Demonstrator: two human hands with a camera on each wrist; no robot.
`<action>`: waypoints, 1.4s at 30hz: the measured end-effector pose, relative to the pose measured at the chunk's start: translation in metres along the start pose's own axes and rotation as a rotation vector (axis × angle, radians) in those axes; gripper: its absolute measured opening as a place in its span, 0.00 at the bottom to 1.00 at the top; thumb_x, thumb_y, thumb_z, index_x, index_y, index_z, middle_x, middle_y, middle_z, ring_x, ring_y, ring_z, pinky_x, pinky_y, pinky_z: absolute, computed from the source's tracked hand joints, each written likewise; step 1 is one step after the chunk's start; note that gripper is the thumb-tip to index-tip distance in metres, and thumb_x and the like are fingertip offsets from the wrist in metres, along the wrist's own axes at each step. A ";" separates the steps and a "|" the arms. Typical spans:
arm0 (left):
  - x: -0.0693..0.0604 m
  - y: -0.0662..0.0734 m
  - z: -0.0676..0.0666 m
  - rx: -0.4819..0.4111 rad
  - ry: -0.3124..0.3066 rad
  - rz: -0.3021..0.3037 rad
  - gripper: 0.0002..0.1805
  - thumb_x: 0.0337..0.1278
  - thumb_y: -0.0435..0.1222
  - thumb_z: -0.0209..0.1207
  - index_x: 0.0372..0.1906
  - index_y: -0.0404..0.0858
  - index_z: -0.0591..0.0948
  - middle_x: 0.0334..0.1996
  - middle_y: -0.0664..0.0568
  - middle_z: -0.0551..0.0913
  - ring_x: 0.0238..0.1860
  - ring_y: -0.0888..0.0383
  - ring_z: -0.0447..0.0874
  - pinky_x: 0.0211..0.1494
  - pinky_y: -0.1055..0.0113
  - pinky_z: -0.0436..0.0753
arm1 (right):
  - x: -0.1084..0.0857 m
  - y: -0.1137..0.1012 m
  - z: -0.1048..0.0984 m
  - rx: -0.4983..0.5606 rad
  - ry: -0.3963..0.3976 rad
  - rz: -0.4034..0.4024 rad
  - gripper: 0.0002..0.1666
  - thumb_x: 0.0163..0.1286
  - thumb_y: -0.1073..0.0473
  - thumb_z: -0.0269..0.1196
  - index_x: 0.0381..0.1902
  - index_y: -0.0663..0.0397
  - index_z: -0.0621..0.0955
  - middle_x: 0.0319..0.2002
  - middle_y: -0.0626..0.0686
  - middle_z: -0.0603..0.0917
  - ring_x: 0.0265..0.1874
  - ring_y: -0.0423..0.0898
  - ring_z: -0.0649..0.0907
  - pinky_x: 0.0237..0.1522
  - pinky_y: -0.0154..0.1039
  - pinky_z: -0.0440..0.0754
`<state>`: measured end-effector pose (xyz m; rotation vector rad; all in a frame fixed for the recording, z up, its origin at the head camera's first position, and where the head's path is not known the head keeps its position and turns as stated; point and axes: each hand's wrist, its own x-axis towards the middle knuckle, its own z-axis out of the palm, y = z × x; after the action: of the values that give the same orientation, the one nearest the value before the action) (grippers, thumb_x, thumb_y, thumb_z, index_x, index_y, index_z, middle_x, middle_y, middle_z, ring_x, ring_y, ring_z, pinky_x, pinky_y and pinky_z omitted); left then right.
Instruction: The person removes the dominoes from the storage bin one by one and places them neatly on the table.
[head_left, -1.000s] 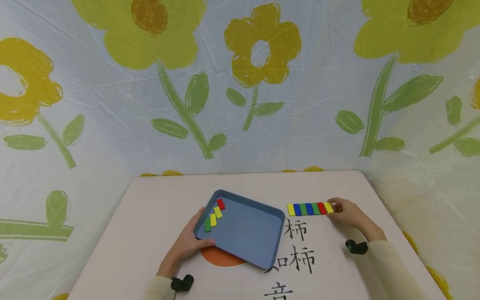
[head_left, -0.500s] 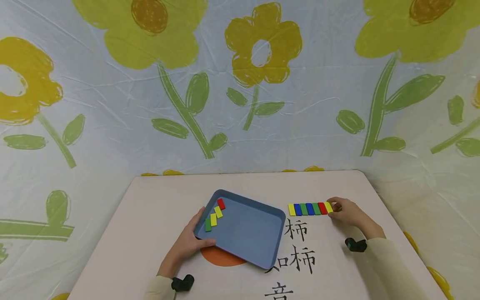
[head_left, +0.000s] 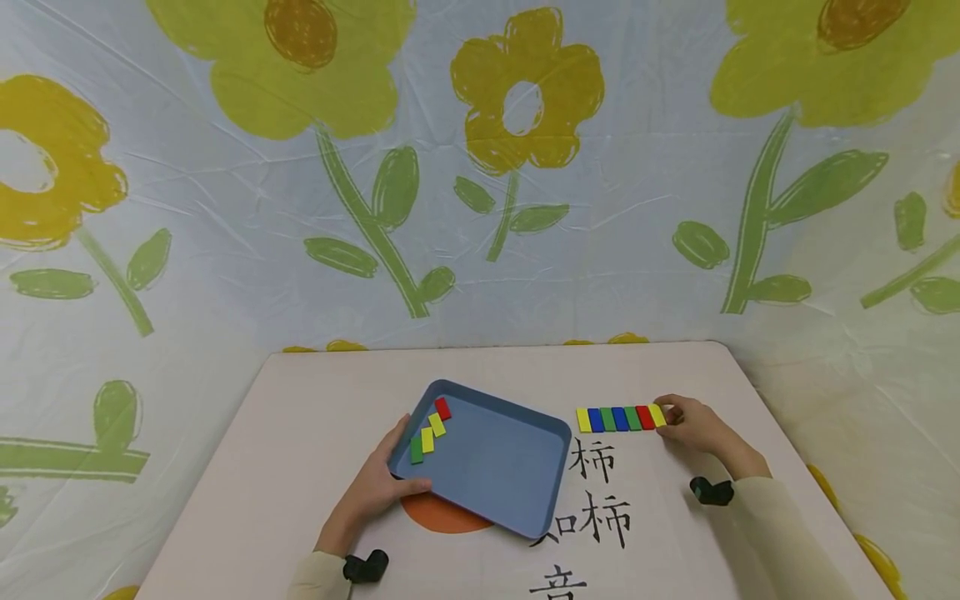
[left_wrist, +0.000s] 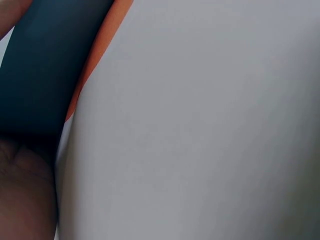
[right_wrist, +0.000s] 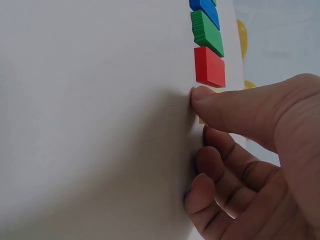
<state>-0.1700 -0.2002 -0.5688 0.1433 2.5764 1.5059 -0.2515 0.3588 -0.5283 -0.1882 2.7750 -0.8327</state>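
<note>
A blue-grey tray [head_left: 495,467] lies at an angle on the table. My left hand [head_left: 372,483] grips its left end, the thumb over the near rim and the fingers along the left side. Inside the tray, near that end, are a red block [head_left: 443,408], two yellow blocks [head_left: 437,425] and a green block [head_left: 416,450]. To the right, several coloured blocks stand in a row. My right hand [head_left: 697,427] pinches the yellow block [head_left: 657,416] at the row's right end, beside a red block [right_wrist: 210,67]. In the right wrist view the thumb mostly covers that yellow block.
The pale table [head_left: 322,392] bears black printed characters [head_left: 604,521] and an orange round print [head_left: 446,515], partly under the tray. A flower-patterned cloth [head_left: 585,275] hangs behind the table and at its sides.
</note>
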 end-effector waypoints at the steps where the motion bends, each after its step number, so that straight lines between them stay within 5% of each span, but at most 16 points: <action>1: 0.000 0.000 0.000 0.002 0.000 -0.001 0.63 0.45 0.49 0.79 0.84 0.53 0.52 0.83 0.47 0.53 0.82 0.40 0.52 0.79 0.32 0.56 | 0.000 0.000 0.000 -0.001 -0.002 0.000 0.31 0.64 0.63 0.70 0.63 0.69 0.75 0.42 0.63 0.82 0.39 0.55 0.79 0.44 0.52 0.85; 12: 0.004 0.002 0.000 -0.003 -0.009 0.000 0.64 0.45 0.49 0.79 0.84 0.54 0.51 0.83 0.47 0.52 0.82 0.40 0.52 0.79 0.32 0.56 | 0.003 -0.008 -0.016 -0.019 -0.012 0.001 0.39 0.59 0.66 0.71 0.68 0.70 0.71 0.50 0.73 0.79 0.44 0.62 0.81 0.48 0.59 0.86; 18: 0.003 0.002 0.001 -0.010 -0.011 -0.010 0.64 0.45 0.49 0.79 0.84 0.55 0.51 0.83 0.47 0.52 0.82 0.40 0.51 0.79 0.31 0.55 | 0.006 -0.028 -0.020 -0.044 0.054 -0.062 0.38 0.59 0.68 0.68 0.67 0.72 0.71 0.55 0.78 0.76 0.48 0.69 0.82 0.47 0.60 0.86; 42: -0.001 0.000 0.001 -0.007 -0.002 -0.018 0.64 0.44 0.51 0.79 0.84 0.55 0.51 0.83 0.48 0.52 0.82 0.40 0.51 0.79 0.32 0.54 | 0.014 -0.154 0.022 -0.002 0.029 -0.369 0.34 0.68 0.69 0.67 0.71 0.62 0.72 0.60 0.68 0.77 0.51 0.64 0.82 0.47 0.51 0.86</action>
<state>-0.1690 -0.1994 -0.5691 0.1203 2.5636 1.5069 -0.2510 0.2164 -0.4631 -0.7102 2.8092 -0.9186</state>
